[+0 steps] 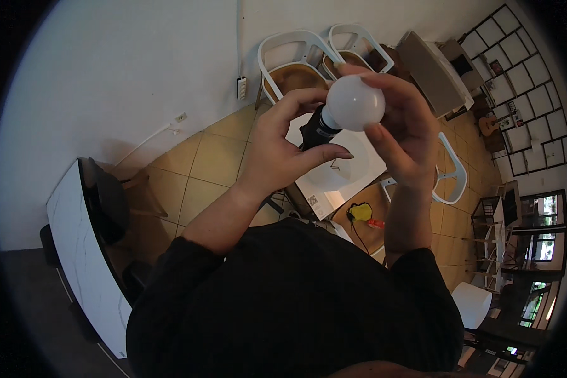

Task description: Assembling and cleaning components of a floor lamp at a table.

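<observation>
Light bulb (355, 104), white and globe-shaped, is held up in front of the person's chest, above a white table (368, 165). Its neck meets the upper end of a black lamp holder (317, 130); how far the neck is seated cannot be determined. Bulb and holder form one tilted line, the globe uppermost and to the right.

Right hand (404, 120): fingers grasping the globe, the thumb against its lower right side and other fingertips at its upper edge. Left hand (272, 146): fingers curled about the holder, index finger along its upper side, thumb extended below it with the tip past the body. Pressure of that thumb cannot be told.

Surroundings: two white-framed chairs with brown seats stand beyond the table, the nearer one (294, 74) close to the left hand's fingers in view. A yellow item (360, 211) and a red item (376, 223) lie near each other on a brown seat (366, 235) at the near side of the table. A power strip (242, 88) is mounted on the wall (132, 63).
</observation>
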